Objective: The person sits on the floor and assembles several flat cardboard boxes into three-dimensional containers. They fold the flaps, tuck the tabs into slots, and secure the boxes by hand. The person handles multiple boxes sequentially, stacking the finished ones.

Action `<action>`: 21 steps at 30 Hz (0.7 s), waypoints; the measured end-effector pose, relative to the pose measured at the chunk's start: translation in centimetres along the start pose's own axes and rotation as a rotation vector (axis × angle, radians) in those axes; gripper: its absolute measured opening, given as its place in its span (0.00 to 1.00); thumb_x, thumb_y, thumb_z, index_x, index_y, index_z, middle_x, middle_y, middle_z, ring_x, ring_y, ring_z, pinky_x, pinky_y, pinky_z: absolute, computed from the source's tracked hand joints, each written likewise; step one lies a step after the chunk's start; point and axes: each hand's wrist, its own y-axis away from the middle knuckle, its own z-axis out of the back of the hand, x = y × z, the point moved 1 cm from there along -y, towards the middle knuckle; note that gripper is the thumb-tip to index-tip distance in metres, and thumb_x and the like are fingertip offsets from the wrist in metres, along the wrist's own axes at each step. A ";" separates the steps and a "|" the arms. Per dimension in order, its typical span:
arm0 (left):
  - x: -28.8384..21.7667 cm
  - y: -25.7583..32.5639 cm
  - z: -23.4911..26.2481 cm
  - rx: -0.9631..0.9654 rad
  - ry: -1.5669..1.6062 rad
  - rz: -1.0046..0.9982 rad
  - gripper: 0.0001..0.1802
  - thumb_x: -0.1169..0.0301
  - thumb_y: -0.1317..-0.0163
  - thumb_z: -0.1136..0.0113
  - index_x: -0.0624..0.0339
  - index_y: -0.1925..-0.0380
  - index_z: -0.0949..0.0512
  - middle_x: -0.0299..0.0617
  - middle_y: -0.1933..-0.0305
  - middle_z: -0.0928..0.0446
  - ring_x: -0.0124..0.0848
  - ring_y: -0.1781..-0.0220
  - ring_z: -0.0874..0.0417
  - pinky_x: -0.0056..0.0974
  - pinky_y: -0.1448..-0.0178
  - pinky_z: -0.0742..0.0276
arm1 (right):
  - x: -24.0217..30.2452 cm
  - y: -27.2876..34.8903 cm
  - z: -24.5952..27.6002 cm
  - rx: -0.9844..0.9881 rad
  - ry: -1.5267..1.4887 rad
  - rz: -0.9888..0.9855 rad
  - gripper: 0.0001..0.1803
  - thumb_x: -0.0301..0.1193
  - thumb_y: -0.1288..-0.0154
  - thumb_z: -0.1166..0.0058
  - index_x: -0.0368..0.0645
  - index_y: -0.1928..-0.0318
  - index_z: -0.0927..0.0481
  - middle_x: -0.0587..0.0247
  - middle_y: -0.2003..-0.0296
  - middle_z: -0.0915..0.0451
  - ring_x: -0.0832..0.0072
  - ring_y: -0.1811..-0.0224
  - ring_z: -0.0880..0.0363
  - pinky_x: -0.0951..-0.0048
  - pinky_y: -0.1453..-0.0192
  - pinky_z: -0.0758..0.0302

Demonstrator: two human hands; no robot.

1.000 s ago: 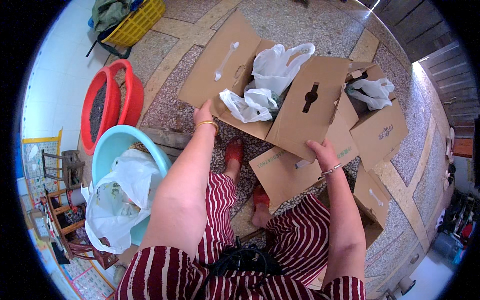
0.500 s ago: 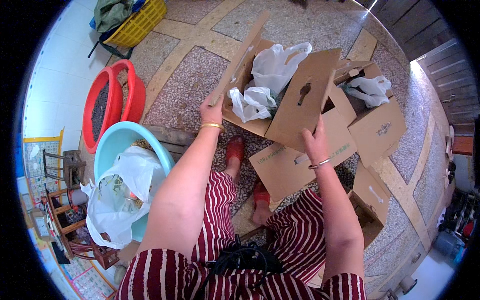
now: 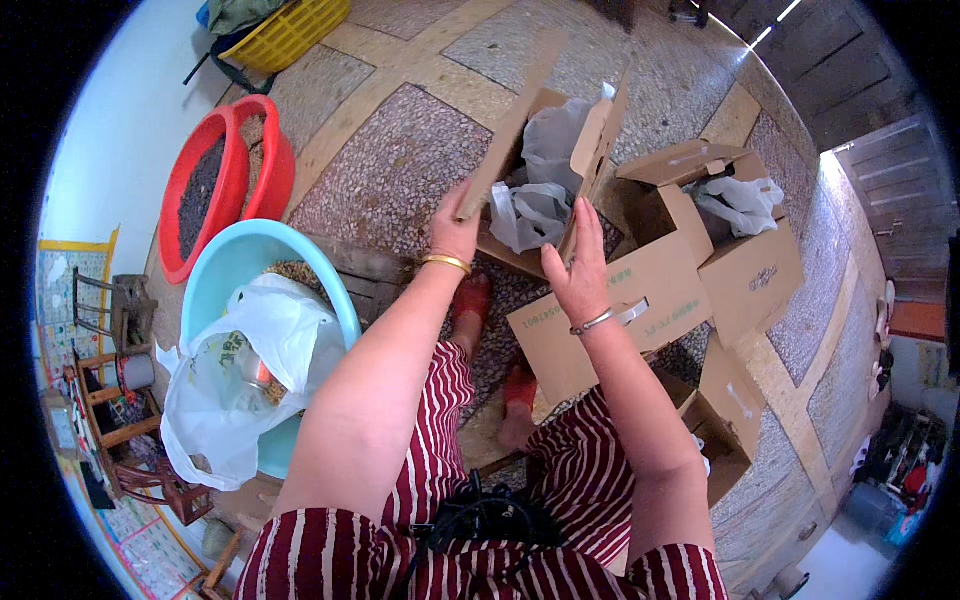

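Observation:
A brown cardboard box [image 3: 548, 262] stands on the floor in front of my knees, with white plastic bags [image 3: 535, 210] inside it. My left hand [image 3: 455, 228] grips the box's left flap [image 3: 510, 125], which stands nearly upright. My right hand [image 3: 580, 275] presses on the right flap [image 3: 597, 150], also raised and tilted inward. A gold bangle is on my left wrist and a silver one on my right. I sit in red-and-white striped clothes.
A second open box [image 3: 735, 250] with a white bag stands to the right, and more cardboard [image 3: 725, 400] lies by my right leg. At left are a light blue basin [image 3: 225, 270] holding a white bag [image 3: 235, 385], a red tub [image 3: 205, 180] and a yellow crate [image 3: 290, 30].
Both flaps, lying spread open a second ago, have been lifted upright and swung toward each other over the bags. Both hands rose with them.

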 end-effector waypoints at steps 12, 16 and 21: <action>-2.4 2.5 -3.0 0.395 -0.480 -0.329 0.39 0.78 0.54 0.42 0.44 0.38 0.39 0.47 0.41 0.35 0.48 0.43 0.33 0.43 0.39 0.35 | -1.4 1.4 1.7 -0.027 -0.174 -0.107 0.36 0.29 0.47 0.47 0.35 0.37 0.43 0.44 0.39 0.41 0.53 0.35 0.43 0.62 0.32 0.46; -2.2 1.8 -2.4 0.357 -0.375 -0.321 0.40 0.79 0.56 0.42 0.45 0.39 0.39 0.47 0.41 0.35 0.48 0.43 0.33 0.44 0.39 0.35 | -1.4 1.2 1.5 -0.021 -0.123 -0.023 0.36 0.33 0.45 0.46 0.35 0.37 0.43 0.43 0.38 0.42 0.52 0.35 0.43 0.62 0.33 0.45; -2.3 2.8 -2.9 0.437 -0.497 -0.392 0.41 0.79 0.58 0.41 0.44 0.39 0.38 0.46 0.38 0.38 0.48 0.41 0.34 0.45 0.39 0.34 | -1.1 0.8 1.9 -0.015 -0.044 0.024 0.37 0.34 0.46 0.45 0.35 0.37 0.43 0.43 0.38 0.42 0.52 0.35 0.43 0.62 0.33 0.44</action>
